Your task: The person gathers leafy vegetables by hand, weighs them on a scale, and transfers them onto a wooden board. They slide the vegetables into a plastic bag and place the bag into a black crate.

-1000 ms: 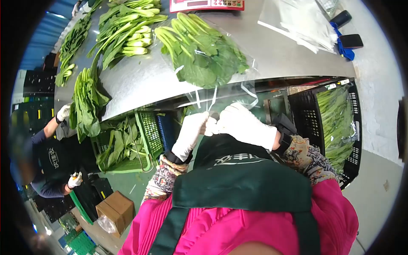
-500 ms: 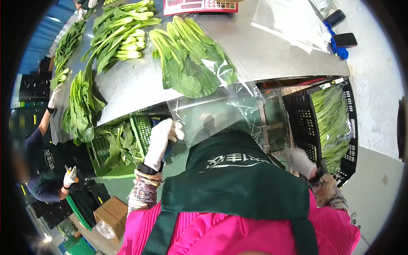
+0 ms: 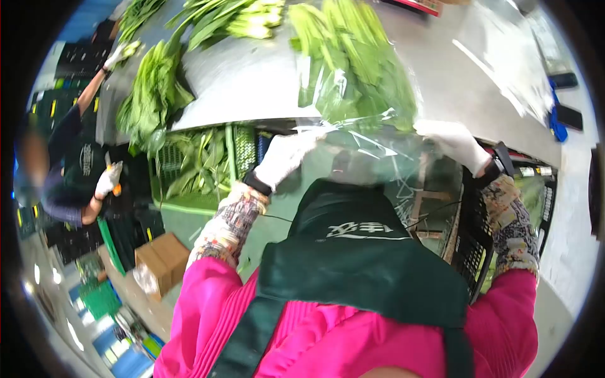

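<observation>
A clear plastic bag (image 3: 372, 140) of leafy greens (image 3: 353, 72) lies at the table's front edge, its near end hanging over. White-gloved, my left hand (image 3: 287, 157) is closed on the left side of that hanging end. My right hand (image 3: 455, 143), gloved too, pinches the bag's right side. The bag stretches between both hands, with the stems of the greens pointing away from me. Fine detail of the fingertips is blurred.
Loose greens (image 3: 153, 94) lie along the metal table (image 3: 242, 85). A green crate (image 3: 189, 208) stands below at left, a black crate (image 3: 472, 242) at right. White plastic sheets (image 3: 504, 63) lie at back right. A co-worker's gloved hand (image 3: 109, 179) shows at left.
My right hand has come up from beside the black crate to the bag's right side. My left hand has closed on its left side. The view has shifted, moving the table rightward.
</observation>
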Demonstrator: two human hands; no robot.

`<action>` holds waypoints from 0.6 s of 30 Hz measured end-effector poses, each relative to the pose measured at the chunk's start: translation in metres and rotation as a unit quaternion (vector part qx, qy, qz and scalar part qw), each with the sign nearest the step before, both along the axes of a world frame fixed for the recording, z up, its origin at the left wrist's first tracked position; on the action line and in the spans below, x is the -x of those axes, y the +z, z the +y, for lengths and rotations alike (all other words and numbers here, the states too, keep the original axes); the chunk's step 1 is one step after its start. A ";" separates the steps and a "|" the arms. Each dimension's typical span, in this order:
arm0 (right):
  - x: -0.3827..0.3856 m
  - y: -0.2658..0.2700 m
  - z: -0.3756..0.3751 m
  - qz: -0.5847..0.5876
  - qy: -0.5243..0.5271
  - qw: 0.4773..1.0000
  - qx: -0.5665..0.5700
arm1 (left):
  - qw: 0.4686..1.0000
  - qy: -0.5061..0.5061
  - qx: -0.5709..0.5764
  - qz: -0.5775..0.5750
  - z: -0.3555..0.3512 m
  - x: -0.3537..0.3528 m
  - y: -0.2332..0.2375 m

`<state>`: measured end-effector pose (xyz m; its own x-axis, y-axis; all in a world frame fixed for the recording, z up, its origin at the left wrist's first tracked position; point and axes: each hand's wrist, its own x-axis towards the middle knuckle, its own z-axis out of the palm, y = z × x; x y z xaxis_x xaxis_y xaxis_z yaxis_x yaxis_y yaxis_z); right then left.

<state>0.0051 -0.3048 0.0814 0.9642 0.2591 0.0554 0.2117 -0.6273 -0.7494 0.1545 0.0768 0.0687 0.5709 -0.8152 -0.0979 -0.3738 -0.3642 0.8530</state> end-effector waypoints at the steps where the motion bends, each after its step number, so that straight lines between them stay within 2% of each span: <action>1: -0.008 -0.002 0.001 0.014 -0.048 0.999 0.005 | 0.984 0.087 0.054 0.142 -0.003 -0.002 0.003; 2: -0.015 -0.001 0.001 0.022 -0.095 0.995 0.013 | 0.939 0.171 0.116 0.274 -0.008 -0.006 0.005; 3: -0.017 -0.008 0.002 0.053 -0.179 0.980 -0.072 | 0.901 0.209 0.124 0.359 -0.008 -0.012 -0.001; 4: -0.024 0.004 0.010 0.094 -0.204 0.970 -0.095 | 0.853 0.244 0.135 0.441 -0.008 -0.015 -0.010; 5: -0.025 0.000 0.008 0.110 -0.223 0.961 -0.124 | 0.846 0.269 0.154 0.434 -0.012 -0.012 -0.013; 7: -0.030 -0.001 0.013 0.128 -0.230 0.953 -0.151 | 0.859 0.281 0.113 0.413 -0.018 -0.013 0.004; 8: -0.031 0.004 0.021 0.179 -0.313 0.908 -0.216 | 0.863 0.298 0.091 0.397 -0.022 -0.013 0.007; 9: -0.035 0.007 0.024 0.228 -0.393 0.847 -0.274 | 0.867 0.280 0.124 0.394 -0.018 -0.013 -0.013; 10: -0.038 -0.001 0.020 0.232 -0.388 0.850 -0.270 | 0.863 0.286 0.128 0.396 -0.016 -0.015 -0.024; 11: -0.037 -0.017 0.011 0.120 -0.335 0.921 -0.158 | 0.857 0.285 0.136 0.407 -0.014 -0.017 -0.034; 12: -0.036 -0.028 0.005 0.004 -0.271 0.962 -0.042 | 0.851 0.283 0.143 0.418 -0.015 -0.017 -0.039; 13: -0.039 -0.032 0.005 -0.103 -0.214 0.964 0.119 | 0.847 0.315 0.127 0.409 -0.020 -0.016 -0.021; 14: -0.039 -0.031 0.006 -0.097 -0.212 0.965 0.121 | 0.844 0.316 0.126 0.414 -0.023 -0.015 -0.013; 16: -0.039 -0.023 0.012 0.077 -0.284 0.954 -0.055 | 0.809 0.317 0.155 0.470 -0.025 -0.014 -0.005; 18: -0.039 -0.022 0.016 0.109 -0.307 0.944 -0.057 | 0.804 0.326 0.138 0.478 -0.026 -0.016 -0.007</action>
<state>0.0440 -0.2892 0.0591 0.9225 -0.3477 -0.1677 -0.3322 -0.4937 -0.8037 0.1704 0.0509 0.0616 0.6574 -0.4385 -0.6127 0.6940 0.0357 0.7191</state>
